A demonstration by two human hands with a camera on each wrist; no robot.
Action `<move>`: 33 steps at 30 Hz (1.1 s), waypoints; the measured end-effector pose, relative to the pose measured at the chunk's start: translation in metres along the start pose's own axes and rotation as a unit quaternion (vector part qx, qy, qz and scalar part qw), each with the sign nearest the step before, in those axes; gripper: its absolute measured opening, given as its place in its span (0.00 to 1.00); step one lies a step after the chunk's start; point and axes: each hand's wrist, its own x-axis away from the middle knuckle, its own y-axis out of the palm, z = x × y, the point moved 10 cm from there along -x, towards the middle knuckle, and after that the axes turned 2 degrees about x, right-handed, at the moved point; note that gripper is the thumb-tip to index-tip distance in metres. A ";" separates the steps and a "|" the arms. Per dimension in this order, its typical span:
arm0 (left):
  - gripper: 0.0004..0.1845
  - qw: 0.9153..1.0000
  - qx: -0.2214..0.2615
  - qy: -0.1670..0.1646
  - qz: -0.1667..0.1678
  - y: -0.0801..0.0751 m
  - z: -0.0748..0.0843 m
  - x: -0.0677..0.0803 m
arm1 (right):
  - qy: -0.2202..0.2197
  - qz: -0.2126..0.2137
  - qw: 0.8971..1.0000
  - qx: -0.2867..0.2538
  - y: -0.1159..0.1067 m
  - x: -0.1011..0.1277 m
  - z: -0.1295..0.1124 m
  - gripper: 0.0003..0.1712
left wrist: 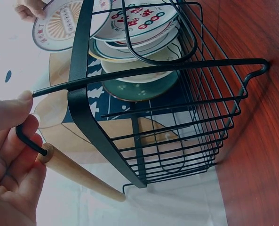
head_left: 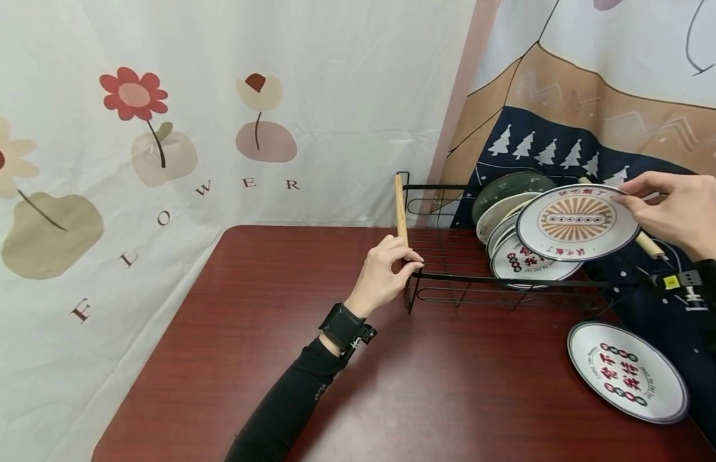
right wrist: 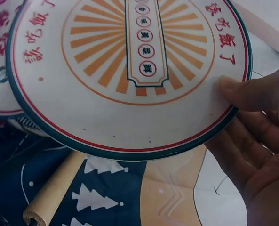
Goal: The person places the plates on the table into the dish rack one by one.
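Observation:
A black wire basket [head_left: 462, 278] with wooden handles stands on the table, holding a stack of plates that lean together. My left hand [head_left: 385, 274] pinches the basket's wire by the near end of the left wooden handle [left wrist: 83, 174]. Above the basket's right side, my right hand [head_left: 681, 208] holds a round plate [head_left: 577, 221] by its rim, thumb on top. This plate has an orange sunburst and red characters. Inside the basket are a dark green plate [head_left: 508, 190] at the back and a white plate with red characters [head_left: 522, 260] in front, with several plates between.
Another white plate [head_left: 629, 372] with red characters lies at the table's right edge, in front of the basket. The table [head_left: 254, 359] is reddish-brown wood. Behind it hang a pale flower-print cloth [head_left: 346, 96] and a navy and tan cloth with white trees [head_left: 571, 151].

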 end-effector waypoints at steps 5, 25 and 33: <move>0.02 1.000 0.004 -0.003 -0.001 0.000 0.000 0.000 | -0.051 -0.040 0.998 0.025 0.014 -0.003 -0.008 0.08; 0.03 1.000 -0.001 -0.002 -0.001 0.000 -0.001 -0.002 | -0.174 -0.160 0.966 0.103 0.073 -0.010 -0.031 0.08; 0.02 1.000 -0.004 0.002 -0.002 -0.001 0.000 -0.001 | -0.180 -0.213 0.954 0.110 0.095 -0.012 -0.031 0.07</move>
